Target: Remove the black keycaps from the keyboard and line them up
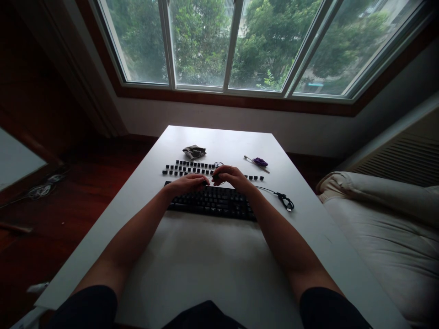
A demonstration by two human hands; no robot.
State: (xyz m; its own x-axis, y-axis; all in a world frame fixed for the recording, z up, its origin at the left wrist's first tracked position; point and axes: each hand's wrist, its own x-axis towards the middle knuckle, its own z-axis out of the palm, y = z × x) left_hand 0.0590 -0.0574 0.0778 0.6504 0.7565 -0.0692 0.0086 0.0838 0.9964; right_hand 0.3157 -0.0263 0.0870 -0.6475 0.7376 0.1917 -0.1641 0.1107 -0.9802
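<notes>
A black keyboard (219,201) lies across the white table, with both hands above its far edge. My left hand (190,183) is closed in a pinch over the keyboard's left part; what sits at its fingertips is dark and too small to name. Close by on the right, my right hand (229,176) pinches a small black piece that looks like a keycap (215,177). Loose black keycaps (195,164) stand in rows behind the keyboard, partly hidden by my hands. Thin wire loops (218,163) show just beyond my right fingers.
A crumpled grey cloth (194,151) lies at the back of the table (212,260). To its right are a purple bundle (260,161) and a thin stick (254,163). A bundled USB cable (286,201) rests right of the keyboard. A padded seat (380,237) stands beyond the right edge.
</notes>
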